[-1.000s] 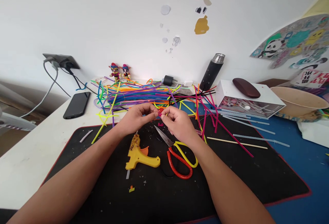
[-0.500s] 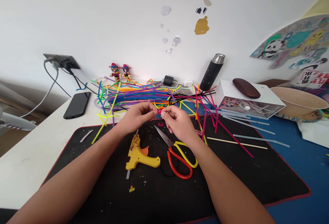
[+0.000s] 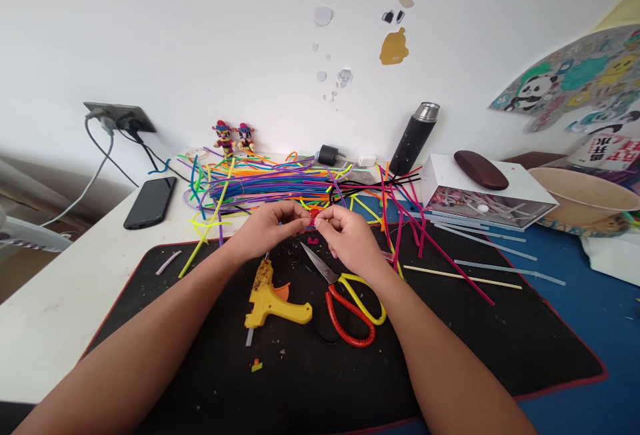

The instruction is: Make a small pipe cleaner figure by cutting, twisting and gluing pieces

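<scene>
Between the fingertips of my left hand [image 3: 275, 227] and my right hand [image 3: 347, 235] is a small red and magenta piece [image 3: 314, 215], perhaps bent pipe cleaner; fingers cover much of it. Both hands are pinched closed on it above the far edge of the black mat [image 3: 200, 368]. Just below it lies a little magenta curl [image 3: 313, 241]. A yellow glue gun [image 3: 270, 298] rests under my left wrist, a clear glue stick poking from its rear. Scissors [image 3: 345, 295] with red and yellow handles lie beside my right forearm, blades slightly apart.
Many coloured pipe cleaners [image 3: 270, 185] lie heaped along the wall, with two small figures [image 3: 234, 138] behind. A black flask [image 3: 414, 138], a white box [image 3: 440, 175] and glue sticks [image 3: 510, 272] are at right. A phone [image 3: 150, 203] lies at left.
My fingers have turned the small piece, so more of its red part shows above the fingertips. Both hands stay nearly in place, with the left slightly further right.
</scene>
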The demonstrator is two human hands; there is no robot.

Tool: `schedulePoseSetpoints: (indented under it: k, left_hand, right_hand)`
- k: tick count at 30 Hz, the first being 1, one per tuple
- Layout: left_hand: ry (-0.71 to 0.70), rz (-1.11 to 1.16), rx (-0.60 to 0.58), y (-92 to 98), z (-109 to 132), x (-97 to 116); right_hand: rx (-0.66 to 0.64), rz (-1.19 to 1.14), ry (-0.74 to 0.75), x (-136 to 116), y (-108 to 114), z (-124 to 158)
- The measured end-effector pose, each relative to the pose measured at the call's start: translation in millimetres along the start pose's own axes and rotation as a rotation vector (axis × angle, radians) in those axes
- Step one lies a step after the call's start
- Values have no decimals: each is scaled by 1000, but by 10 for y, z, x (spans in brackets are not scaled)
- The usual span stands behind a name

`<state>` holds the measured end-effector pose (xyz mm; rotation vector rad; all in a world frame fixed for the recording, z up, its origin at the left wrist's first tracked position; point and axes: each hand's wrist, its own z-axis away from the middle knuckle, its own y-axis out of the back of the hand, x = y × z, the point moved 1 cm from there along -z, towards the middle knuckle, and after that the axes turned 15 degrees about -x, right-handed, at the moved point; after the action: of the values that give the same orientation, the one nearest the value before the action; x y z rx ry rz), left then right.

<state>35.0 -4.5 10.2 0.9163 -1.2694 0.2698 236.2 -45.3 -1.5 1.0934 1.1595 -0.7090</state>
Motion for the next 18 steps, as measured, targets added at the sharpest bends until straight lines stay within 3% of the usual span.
schedulePoseSetpoints:
  k: [8, 18]
  left_hand:
    - [82, -152, 5, 21, -19, 21]
    - [66, -638, -70, -95, -197, -164]
  right_hand:
    - [40, -65, 16, -31, 36, -5]
    - [47, -50, 37, -14, 23, -10]
